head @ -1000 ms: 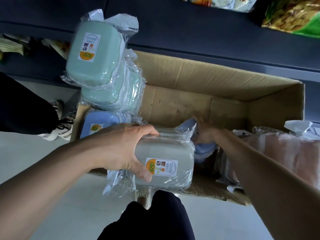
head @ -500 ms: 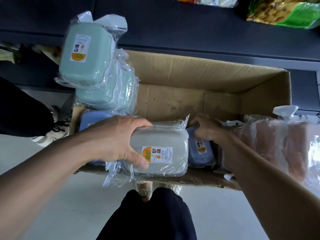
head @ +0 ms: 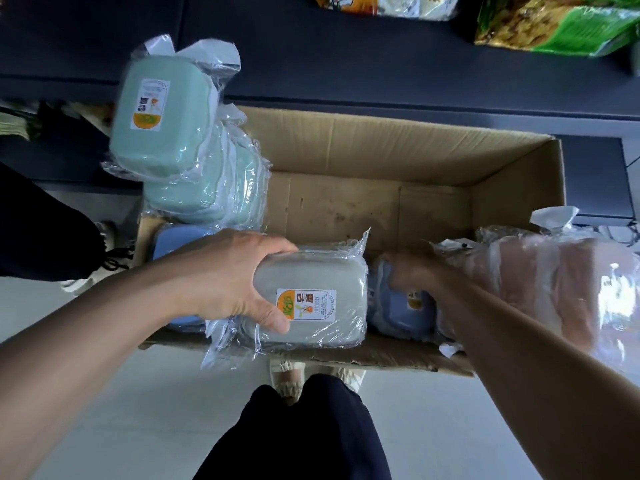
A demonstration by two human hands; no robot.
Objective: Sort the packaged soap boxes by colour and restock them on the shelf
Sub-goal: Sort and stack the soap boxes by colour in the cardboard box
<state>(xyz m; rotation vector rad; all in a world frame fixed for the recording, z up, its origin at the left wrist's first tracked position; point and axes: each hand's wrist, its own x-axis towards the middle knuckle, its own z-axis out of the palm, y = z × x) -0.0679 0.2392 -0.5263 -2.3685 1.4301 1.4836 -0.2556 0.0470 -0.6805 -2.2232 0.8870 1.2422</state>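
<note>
Clamping the grey soap box [head: 313, 299] in my left hand [head: 228, 278] above the carton's [head: 381, 150] near edge, I am risking its slick wrap sliding free while my blurred right hand [head: 412, 275], grip unclear, is reaching for the blue box [head: 398, 306] beside it.

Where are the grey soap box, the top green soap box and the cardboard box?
grey soap box [head: 322, 271]: head view, top face above its label.
top green soap box [head: 180, 119]: head view, lid beside its label.
cardboard box [head: 381, 147]: head view, far inner wall.

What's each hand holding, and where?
Left hand grips the grey box by its left end. Right hand is on a blue box; blurred, grip unclear.
</note>
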